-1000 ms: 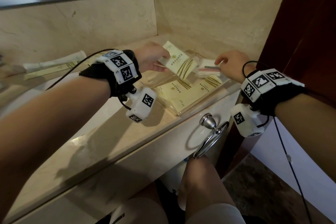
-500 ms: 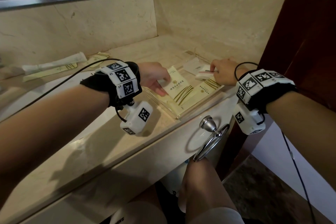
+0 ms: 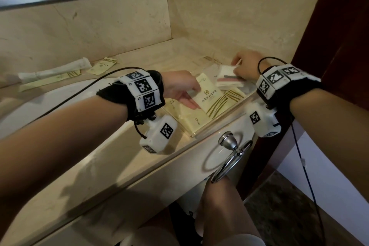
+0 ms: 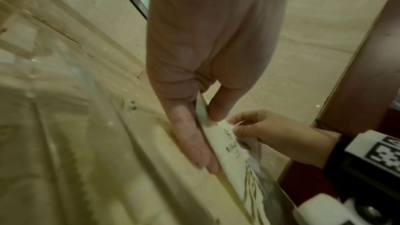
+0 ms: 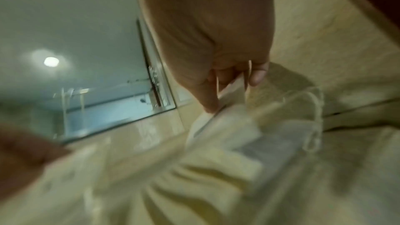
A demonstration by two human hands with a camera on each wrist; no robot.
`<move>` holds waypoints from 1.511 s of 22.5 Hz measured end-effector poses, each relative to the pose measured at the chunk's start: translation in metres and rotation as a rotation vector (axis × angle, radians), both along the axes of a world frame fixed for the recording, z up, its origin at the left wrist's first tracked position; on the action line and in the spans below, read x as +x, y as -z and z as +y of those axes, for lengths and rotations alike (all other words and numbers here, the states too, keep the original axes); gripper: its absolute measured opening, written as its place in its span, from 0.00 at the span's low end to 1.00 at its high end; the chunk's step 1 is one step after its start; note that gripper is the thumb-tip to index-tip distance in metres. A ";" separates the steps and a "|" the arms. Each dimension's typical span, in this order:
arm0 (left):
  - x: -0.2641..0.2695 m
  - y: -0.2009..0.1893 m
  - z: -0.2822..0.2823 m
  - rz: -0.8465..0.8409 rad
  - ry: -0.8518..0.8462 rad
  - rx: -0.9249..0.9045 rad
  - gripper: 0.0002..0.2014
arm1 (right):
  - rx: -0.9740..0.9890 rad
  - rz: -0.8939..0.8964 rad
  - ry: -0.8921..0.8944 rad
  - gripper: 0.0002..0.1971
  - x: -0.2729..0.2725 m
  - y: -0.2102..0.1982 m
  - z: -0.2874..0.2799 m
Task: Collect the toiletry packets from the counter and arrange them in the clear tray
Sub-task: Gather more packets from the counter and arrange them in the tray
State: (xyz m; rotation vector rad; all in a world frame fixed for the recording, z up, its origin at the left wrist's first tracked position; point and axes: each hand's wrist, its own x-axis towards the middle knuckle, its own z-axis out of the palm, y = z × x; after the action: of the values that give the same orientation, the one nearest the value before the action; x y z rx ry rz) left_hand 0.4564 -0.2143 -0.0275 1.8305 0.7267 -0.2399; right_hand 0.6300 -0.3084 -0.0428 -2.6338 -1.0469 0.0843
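The clear tray sits at the counter's right end, near the front edge. Several cream packets lie flat in it. My left hand pinches a cream packet with a gold logo between thumb and fingers, low over the tray. In the left wrist view the thumb lies on top of the cream packet and the fingers lie under it. My right hand pinches the edge of a white packet at the tray's back. The right wrist view shows the white packet blurred.
A white tube, a long cream packet and a small cream packet lie on the counter at the back left. The sink basin is to the left. A chrome towel ring hangs below the counter edge. A dark door frame stands at the right.
My left hand has brought the cream packet down from above the tray to lie low over the packets in it. My right hand has shifted its white packet toward the tray's back.
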 end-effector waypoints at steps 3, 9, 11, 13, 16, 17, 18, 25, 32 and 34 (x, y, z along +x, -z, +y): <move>0.003 0.000 0.005 -0.008 -0.016 -0.002 0.12 | 0.253 0.151 0.146 0.14 0.008 -0.018 0.000; -0.002 -0.011 0.024 -0.052 -0.113 -0.014 0.08 | 0.206 0.415 0.171 0.09 0.030 -0.010 0.036; -0.003 -0.010 0.030 -0.063 -0.126 -0.005 0.10 | 0.217 0.427 0.124 0.06 0.032 -0.006 0.039; -0.004 -0.010 0.033 -0.077 -0.137 -0.006 0.10 | 0.168 0.409 0.097 0.15 0.031 -0.007 0.037; -0.004 -0.012 0.034 -0.108 -0.162 -0.012 0.11 | -0.155 0.193 0.087 0.17 0.018 -0.021 0.035; -0.004 -0.013 0.035 -0.123 -0.171 -0.008 0.11 | -0.241 0.105 0.047 0.16 0.009 -0.026 0.033; -0.005 -0.014 0.036 -0.137 -0.179 -0.001 0.11 | -0.299 0.025 0.016 0.14 0.002 -0.029 0.033; -0.014 -0.019 0.046 -0.225 -0.312 0.019 0.09 | -0.355 -0.021 -0.263 0.25 -0.011 -0.008 0.020; -0.015 -0.016 0.049 -0.279 -0.408 0.014 0.08 | -0.479 -0.228 -0.247 0.26 -0.023 0.005 0.026; -0.016 -0.015 0.050 -0.279 -0.420 0.015 0.08 | -0.461 -0.214 -0.191 0.28 -0.023 0.009 0.027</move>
State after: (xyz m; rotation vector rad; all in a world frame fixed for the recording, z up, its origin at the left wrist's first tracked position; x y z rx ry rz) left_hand 0.4399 -0.1647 -0.0127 1.6360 0.8920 0.2903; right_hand 0.6068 -0.2818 -0.0521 -2.9890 -1.5076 0.0965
